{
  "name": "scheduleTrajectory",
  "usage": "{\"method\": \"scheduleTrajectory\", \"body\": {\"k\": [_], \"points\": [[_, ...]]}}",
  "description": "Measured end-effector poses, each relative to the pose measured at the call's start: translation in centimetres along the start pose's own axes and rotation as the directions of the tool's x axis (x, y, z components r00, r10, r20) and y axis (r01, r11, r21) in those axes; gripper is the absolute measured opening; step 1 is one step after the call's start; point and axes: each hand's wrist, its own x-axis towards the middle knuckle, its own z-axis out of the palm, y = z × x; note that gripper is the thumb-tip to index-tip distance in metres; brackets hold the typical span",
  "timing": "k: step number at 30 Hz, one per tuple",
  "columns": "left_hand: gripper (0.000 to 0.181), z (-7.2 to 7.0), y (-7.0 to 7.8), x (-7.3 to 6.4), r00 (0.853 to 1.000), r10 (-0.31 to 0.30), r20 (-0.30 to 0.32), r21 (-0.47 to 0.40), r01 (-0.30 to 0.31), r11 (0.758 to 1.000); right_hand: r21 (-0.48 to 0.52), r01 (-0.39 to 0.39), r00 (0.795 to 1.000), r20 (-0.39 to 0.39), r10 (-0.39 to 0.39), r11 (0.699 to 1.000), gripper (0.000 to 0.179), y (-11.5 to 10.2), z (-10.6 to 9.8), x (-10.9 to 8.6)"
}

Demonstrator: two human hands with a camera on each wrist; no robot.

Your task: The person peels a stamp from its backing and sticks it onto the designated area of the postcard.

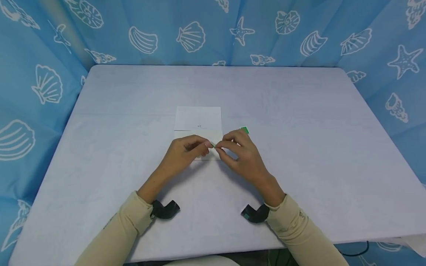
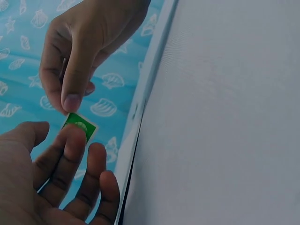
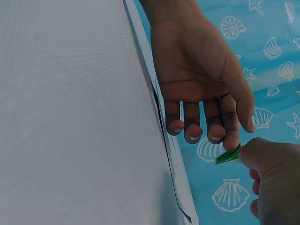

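One small green label (image 2: 85, 124), held over white paper (image 1: 198, 116): pinched at a corner by right hand (image 1: 244, 157), seemingly touched by left hand (image 1: 183, 152) with forefinger, thumb apart. Probably weighs little and creases easily; better to take by the edges.

My head view is fairly bright, soft shadows of my left hand (image 1: 186, 152) and right hand (image 1: 244, 157) falling toward me on the white tablecloth (image 1: 306, 140). My 2 wrist views are dimmer and greyer, faint moiré rippling over the tablecloth.
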Motion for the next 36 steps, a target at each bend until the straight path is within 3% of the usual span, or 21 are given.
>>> {"method": "scheduleTrajectory", "body": {"k": [7,13,19,25,30,36], "points": [[0.028,0.3,-0.2,0.3,0.994,-0.095,-0.051,0.016,0.096,0.995,-0.096,0.064,0.998,0.012,-0.063,0.993,0.008,-0.6,-0.2,0.3],[0.016,0.4,0.5,0.0,0.996,-0.060,-0.071,-0.009,0.059,0.998,-0.098,0.058,0.998,0.014,-0.057,0.993,0.007,-0.8,-0.1,0.3],[0.013,0.7,-1.3,0.4,0.994,-0.023,-0.110,0.013,0.025,1.000,0.008,-0.033,0.999,0.014,0.033,0.999,0.009,-0.5,0.0,0.0],[0.011,1.1,-2.9,0.8,0.990,0.080,-0.115,0.133,-0.064,0.989,0.055,-0.096,0.995,0.021,0.095,0.994,0.013,-0.5,0.1,-0.2],[0.008,1.3,-3.1,0.8,0.975,0.204,-0.087,0.207,-0.183,0.961,0.058,-0.114,0.993,0.050,0.111,0.992,0.013,-0.5,0.2,-0.3],[0.006,1.4,-3.0,0.8,0.957,0.279,-0.080,0.242,-0.253,0.937,0.066,-0.119,0.992,0.050,0.116,0.991,0.011,-0.5,0.2,-0.3]]}}
